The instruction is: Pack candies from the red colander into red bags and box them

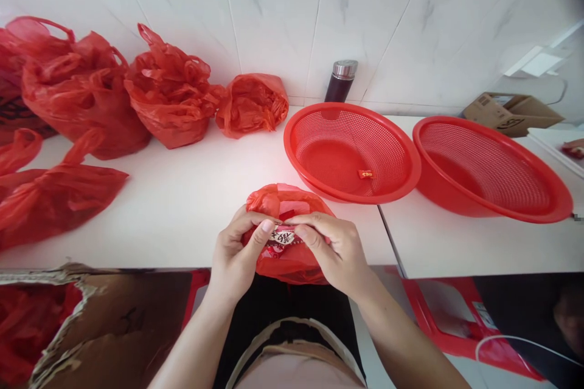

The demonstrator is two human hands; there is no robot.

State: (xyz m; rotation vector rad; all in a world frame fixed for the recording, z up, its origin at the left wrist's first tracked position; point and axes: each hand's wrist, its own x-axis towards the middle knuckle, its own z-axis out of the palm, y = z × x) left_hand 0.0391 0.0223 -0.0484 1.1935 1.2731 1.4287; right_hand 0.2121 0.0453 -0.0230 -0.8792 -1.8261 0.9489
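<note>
Both hands meet over an open red plastic bag (292, 273) at the table's front edge. Between them is a small printed packet (283, 236) with dark red and cream lettering. My left hand (239, 252) pinches its upper left edge between thumb and index finger. On the other side my right hand (335, 249) pinches the upper right edge in the same way. More red and pink wrapped pieces show inside the bag, partly hidden by my fingers. Just behind the bag stands a red plastic colander (314, 161), with one small red packet (365, 174) lying in it.
A second red colander (493, 206) stands to the right, near a cardboard box (513, 112). A dark flask (340, 80) is by the wall. Several red bags (168, 97) line the left side. Below is an open carton (123, 328); a red stool (438, 310) is at right.
</note>
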